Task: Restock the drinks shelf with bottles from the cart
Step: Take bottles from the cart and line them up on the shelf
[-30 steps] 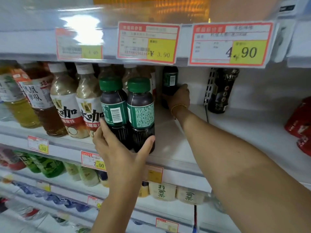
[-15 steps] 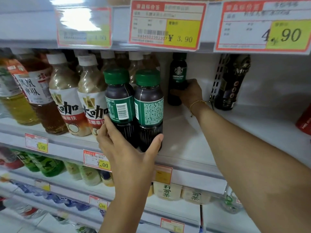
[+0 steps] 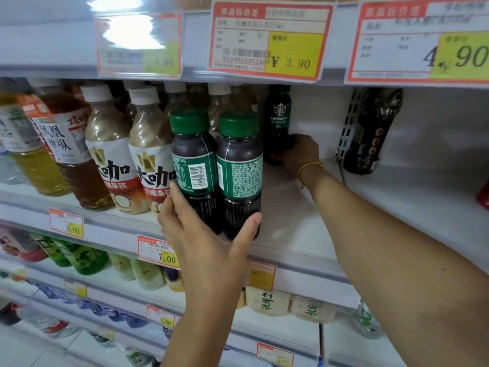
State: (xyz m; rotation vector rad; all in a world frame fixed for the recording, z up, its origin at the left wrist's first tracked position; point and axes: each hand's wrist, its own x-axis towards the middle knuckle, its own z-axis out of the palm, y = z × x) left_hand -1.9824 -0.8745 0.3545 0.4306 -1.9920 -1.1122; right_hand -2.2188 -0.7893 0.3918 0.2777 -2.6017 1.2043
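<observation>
Left grip [image 3: 211,242] curled, near — right grip [image 3: 299,152] curled, reaching far.

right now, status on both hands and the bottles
Left hand grips two dark green-capped plastic bottles at shelf front. Right hand holds dark Americano bottle at back. White-capped latte bottles crowd alongside.
</observation>
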